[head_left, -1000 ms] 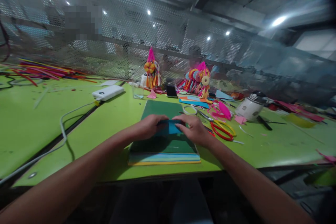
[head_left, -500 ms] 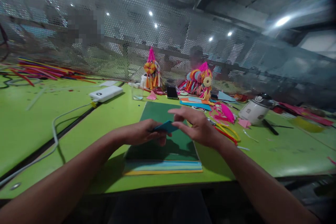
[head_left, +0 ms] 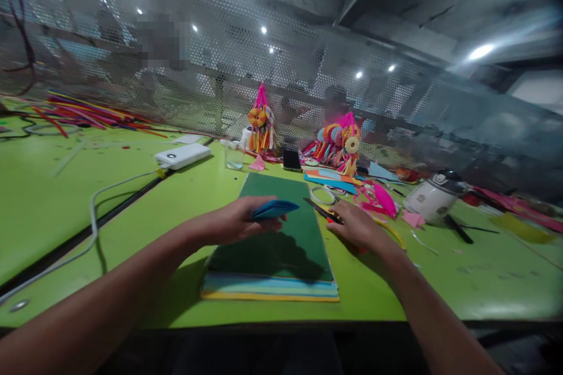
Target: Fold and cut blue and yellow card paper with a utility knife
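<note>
A folded piece of blue paper [head_left: 275,208] is pinched in my left hand [head_left: 240,220], held above a dark green sheet [head_left: 268,258]. Its layers fan slightly apart toward the right. To the right of the sheet, my right hand [head_left: 356,224] has its fingers closed around a pair of scissors [head_left: 323,210]. The dark blades point up and left toward the stack, while the handles are partly hidden under the palm. Beneath the green sheet, light blue and yellow sheets [head_left: 270,290] show along the near edge.
Behind the stack are a phone [head_left: 291,159], a clear cup [head_left: 234,155] and tasselled ornaments [head_left: 261,120]. A white power bank [head_left: 183,156] with a cable lies left. On the right are a white ring [head_left: 322,195], pink string [head_left: 385,199] and a white kettle [head_left: 433,196].
My right hand has left the blue paper, moved right and down, and taken hold of the scissors. My left hand still holds the paper, which now looks fanned. The view has shifted slightly.
</note>
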Available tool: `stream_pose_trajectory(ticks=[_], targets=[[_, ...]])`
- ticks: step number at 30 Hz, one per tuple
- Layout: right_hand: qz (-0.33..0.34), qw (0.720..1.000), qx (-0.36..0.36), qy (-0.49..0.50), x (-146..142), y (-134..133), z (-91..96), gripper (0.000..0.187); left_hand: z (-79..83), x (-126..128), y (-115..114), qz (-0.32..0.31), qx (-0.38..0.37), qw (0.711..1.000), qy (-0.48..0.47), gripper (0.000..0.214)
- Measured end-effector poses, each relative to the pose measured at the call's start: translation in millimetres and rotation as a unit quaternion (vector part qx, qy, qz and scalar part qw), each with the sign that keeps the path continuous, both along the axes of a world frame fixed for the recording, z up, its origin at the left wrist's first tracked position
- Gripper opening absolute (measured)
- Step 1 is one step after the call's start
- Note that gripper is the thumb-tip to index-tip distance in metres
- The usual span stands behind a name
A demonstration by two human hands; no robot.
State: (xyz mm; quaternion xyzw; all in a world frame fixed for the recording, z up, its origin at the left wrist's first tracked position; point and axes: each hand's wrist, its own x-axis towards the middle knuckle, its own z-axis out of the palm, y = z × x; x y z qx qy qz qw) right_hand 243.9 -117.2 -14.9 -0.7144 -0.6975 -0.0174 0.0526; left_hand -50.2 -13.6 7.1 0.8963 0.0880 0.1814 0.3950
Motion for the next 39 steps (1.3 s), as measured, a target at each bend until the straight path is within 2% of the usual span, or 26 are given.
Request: stream_pose_trajectory(ticks=[2, 5, 7, 10, 13, 16, 19, 22, 32, 39], targets=[[-0.040, 0.999, -0.019, 0.004, 2, 0, -1.5, 0.024, -0.8, 0, -2, 0.010, 0.015, 1.000, -0.003, 0.025], [-0.056, 0.997, -0.041, 0.023, 6, -1, -4.9, 0.016, -0.3, -1, -4, 0.017, 0.045, 0.999, -0.003, 0.025], [-0.052, 0.997, -0.017, 0.045, 8, -5, -6.8, 0.017, 0.1, -1, -4, 0.019, 0.056, 0.998, -0.004, 0.026], [-0.036, 0.993, 0.064, 0.091, 8, -21, -4.5, 0.020, -1.1, -1, -2, 0.022, 0.066, 0.997, -0.013, 0.026], [0.000, 0.978, 0.161, 0.136, 4, -50, 8.1, 0.022, -3.3, -1, -1, 0.024, 0.066, 0.997, -0.017, 0.026], [0.073, 0.957, 0.232, 0.159, -6, -83, 28.7, 0.026, -3.7, 0, -1, 0.013, 0.053, 0.998, -0.007, 0.025], [0.135, 0.943, 0.288, 0.099, -20, -106, 48.3, 0.030, -2.4, 1, -4, -0.003, 0.041, 0.999, 0.000, 0.023], [0.178, 0.927, 0.328, 0.031, -30, -113, 59.2, 0.034, -2.0, 1, -5, -0.011, 0.045, 0.999, 0.001, 0.020], [0.210, 0.917, 0.334, -0.054, -34, -109, 64.7, 0.037, -5.9, 2, -4, -0.017, 0.079, 0.997, 0.014, 0.029], [0.237, 0.915, 0.308, -0.109, -36, -104, 68.3, 0.035, -2.1, 0, -8, -0.020, 0.077, 0.997, 0.010, 0.025]])
